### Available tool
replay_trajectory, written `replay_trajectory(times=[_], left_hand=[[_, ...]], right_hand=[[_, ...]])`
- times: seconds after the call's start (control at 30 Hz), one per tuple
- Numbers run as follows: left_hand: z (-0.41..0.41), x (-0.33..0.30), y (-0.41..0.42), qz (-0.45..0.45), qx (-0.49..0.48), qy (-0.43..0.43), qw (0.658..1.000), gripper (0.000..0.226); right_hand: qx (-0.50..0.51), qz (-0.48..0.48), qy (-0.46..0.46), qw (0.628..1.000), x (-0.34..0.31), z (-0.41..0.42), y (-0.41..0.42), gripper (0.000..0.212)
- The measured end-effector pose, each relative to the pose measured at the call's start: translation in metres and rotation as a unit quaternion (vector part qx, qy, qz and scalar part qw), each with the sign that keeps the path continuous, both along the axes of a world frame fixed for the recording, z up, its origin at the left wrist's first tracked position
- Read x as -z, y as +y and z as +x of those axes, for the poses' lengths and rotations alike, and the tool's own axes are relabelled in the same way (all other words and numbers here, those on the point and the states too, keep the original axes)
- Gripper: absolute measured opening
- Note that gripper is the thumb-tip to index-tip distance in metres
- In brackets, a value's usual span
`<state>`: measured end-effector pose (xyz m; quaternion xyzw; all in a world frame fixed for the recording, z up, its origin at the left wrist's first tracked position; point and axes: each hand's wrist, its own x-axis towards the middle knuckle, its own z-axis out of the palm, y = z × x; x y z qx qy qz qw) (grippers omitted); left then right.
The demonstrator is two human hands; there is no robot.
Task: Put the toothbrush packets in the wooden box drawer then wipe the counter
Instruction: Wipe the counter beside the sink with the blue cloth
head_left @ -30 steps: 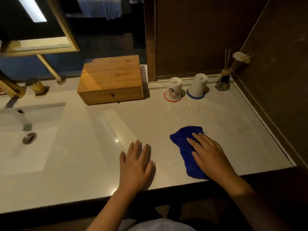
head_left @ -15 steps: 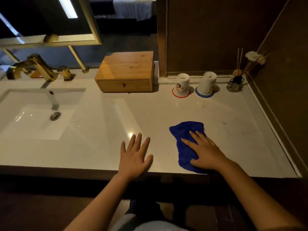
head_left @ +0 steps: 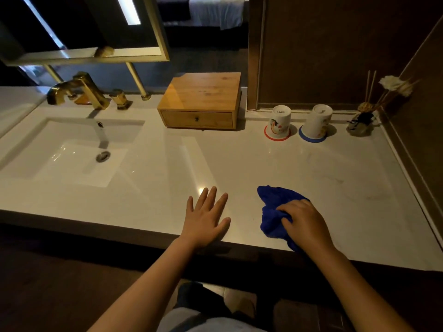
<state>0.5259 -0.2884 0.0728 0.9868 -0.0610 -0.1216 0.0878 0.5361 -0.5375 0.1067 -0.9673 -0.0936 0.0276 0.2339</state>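
A: What has changed for us in the last second?

B: Our right hand (head_left: 303, 224) was lying flat with fingers spread on the blue cloth (head_left: 275, 209). Now the fingers have curled in and bunched the fabric, so that hand is closed around the cloth instead of pressing it down. The cloth has crumpled into a tighter heap under the grip.

A: And our left hand (head_left: 206, 216)?

B: It stays open, palm down, fingers fanned, resting on the white surface (head_left: 239, 164) just left of the cloth. It holds nothing.

A: Where does the cloth sit?

B: At the front edge of the surface, well in front of the wooden box (head_left: 200, 101) and somewhat right of it. The two upturned cups (head_left: 278, 123) stand right of the box, far behind the cloth.

A: And the toothbrush packets?

B: We see none on the surface. The drawer (head_left: 197, 119) of the box is shut flush, so we judge the packets are already inside, though we cannot see into it.

A: So what does the gathered cloth tell us?

B: We read it as the wiping either ending or being re-gripped for another pass. The surface around the box looks clean and glossy from here, but the dim light hides fine marks, so we cannot say the wiping is finished.
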Motion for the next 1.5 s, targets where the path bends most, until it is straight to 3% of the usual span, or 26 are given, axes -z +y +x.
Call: replay_trajectory(times=[0.13,0.33,0.63,0.93,1.23,1.37,1.5], left_hand=[[0.003,-0.012,0.001,-0.018,-0.005,0.019,1.0,0.064],[-0.004,-0.031,0.026,-0.048,-0.029,-0.049,0.997,0.06],[-0.016,-0.034,0.177,-0.032,-0.137,-0.146,0.979,0.06],[0.023,-0.023,0.35,0.007,-0.152,-0.102,0.983,0.057],[0.037,-0.004,0.424,-0.008,-0.078,-0.048,0.996,0.065],[0.041,-0.001,0.424,-0.012,-0.069,-0.053,0.996,0.062],[0.041,0.002,0.427,-0.006,-0.064,-0.056,0.996,0.061]], right_hand=[[0.011,0.065,-0.026,0.997,-0.021,-0.004,0.018,0.021],[-0.007,0.088,-0.045,0.995,-0.041,0.001,0.052,0.023],[-0.031,0.077,-0.05,0.995,-0.052,0.017,0.12,0.022],[0.035,0.065,-0.023,0.997,-0.041,0.028,0.232,0.021],[0.118,0.024,0.0,0.993,-0.063,0.009,0.299,0.019],[0.118,0.015,-0.024,0.993,-0.066,-0.013,0.311,0.035],[0.088,-0.058,0.099,0.989,-0.034,-0.021,0.336,0.072]])
